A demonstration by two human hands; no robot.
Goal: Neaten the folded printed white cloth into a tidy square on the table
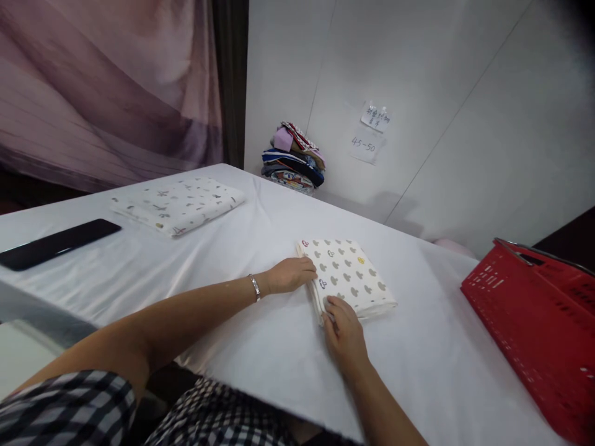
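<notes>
Left hand (292,274) lies flat, fingers together, on folded patterned cloth (348,275); right hand (343,326) presses its near corner; uneven pressure may skew the stacked layers.

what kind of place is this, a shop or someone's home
Probably a textile folding or packing workroom, not a home. Both hands rest on a folded printed cloth on a white-covered table, a red plastic crate stands alongside, and handwritten paper notes hang on the wall above stacked fabrics.
</notes>
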